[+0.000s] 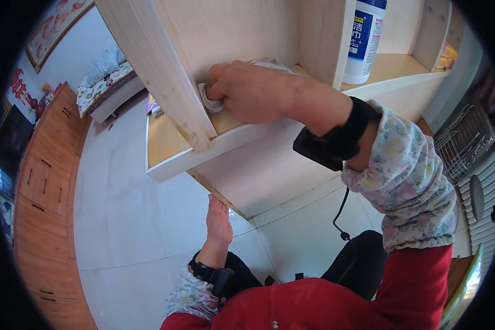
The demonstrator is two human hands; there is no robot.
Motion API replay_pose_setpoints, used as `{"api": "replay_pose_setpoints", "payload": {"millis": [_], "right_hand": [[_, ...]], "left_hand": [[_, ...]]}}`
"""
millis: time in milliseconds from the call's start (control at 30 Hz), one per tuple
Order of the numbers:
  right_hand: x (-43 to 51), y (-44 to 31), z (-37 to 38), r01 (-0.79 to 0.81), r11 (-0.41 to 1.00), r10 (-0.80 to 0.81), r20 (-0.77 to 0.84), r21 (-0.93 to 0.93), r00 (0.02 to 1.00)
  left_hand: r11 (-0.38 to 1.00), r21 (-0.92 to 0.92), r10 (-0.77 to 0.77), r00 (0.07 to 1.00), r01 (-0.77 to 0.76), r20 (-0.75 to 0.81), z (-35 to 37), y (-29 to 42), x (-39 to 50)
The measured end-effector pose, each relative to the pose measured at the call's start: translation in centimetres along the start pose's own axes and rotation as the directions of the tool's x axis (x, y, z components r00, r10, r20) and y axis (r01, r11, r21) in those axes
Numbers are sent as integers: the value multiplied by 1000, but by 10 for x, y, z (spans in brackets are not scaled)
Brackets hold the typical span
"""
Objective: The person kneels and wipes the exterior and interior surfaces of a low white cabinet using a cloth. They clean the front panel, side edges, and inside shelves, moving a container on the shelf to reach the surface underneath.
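Note:
Bunched in my right hand (251,90) is a white cloth (211,101), pressed into the front left corner of a pale wooden shelf compartment. More of that cloth spreads behind my knuckles toward the back panel. The shelf board (227,122) runs beneath the hand, and a wooden upright (165,70) stands just left of it. Lower down, my left hand (219,220) is at the front edge of the lower panel (268,173), its fingertips meeting that edge. Whether those fingers grip the panel or only rest there is not visible.
A white wipes canister (361,45) with a blue label stands in the compartment to the right. A black cable (341,210) hangs from my right wrist strap. Wooden cabinets (45,198) line the left side; a wire rack (464,140) is at the right.

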State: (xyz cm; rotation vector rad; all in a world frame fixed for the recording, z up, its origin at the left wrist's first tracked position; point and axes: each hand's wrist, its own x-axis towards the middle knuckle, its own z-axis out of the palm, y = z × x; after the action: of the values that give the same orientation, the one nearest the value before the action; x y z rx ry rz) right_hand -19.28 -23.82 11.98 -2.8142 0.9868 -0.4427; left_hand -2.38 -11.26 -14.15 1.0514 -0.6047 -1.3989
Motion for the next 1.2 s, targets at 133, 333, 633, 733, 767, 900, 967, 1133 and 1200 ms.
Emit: {"api": "replay_pose_setpoints", "payload": {"millis": [133,333,633,733,767,900,967,1133,1200], "right_hand": [[-41,2,0,264,953,-251,-97,149,963],[-57,24,-11,72,997,-39,-517,43,855],[-13,7,19,97,994,-105,-147,-56,984],[-35,5,15,286,948,-244,-259,139,935],[-46,3,20,354,926,-290,-351,131,890],[-65,-6,55,363,894,-443,-628,-262,640],[-68,4,67,366,849,-529,-620,-381,580],[-104,41,62,199,876,-466,-665,-440,584],[-117,46,55,100,898,-399,-698,-428,594]], "left_hand": [[1000,0,0,1000,0,-18,0,0,0],[999,32,36,999,-36,11,-2,-4,3],[999,-38,-2,1000,1,-27,-4,-5,2],[1000,-14,14,1000,-14,-16,-1,-2,2],[1000,-9,19,1000,-19,-19,0,-2,1],[999,18,31,999,-31,-33,5,-1,1],[1000,10,25,997,-25,-66,6,0,1],[1000,28,1,998,0,-55,5,1,0],[999,44,5,1000,-4,-16,3,-1,1]]}}
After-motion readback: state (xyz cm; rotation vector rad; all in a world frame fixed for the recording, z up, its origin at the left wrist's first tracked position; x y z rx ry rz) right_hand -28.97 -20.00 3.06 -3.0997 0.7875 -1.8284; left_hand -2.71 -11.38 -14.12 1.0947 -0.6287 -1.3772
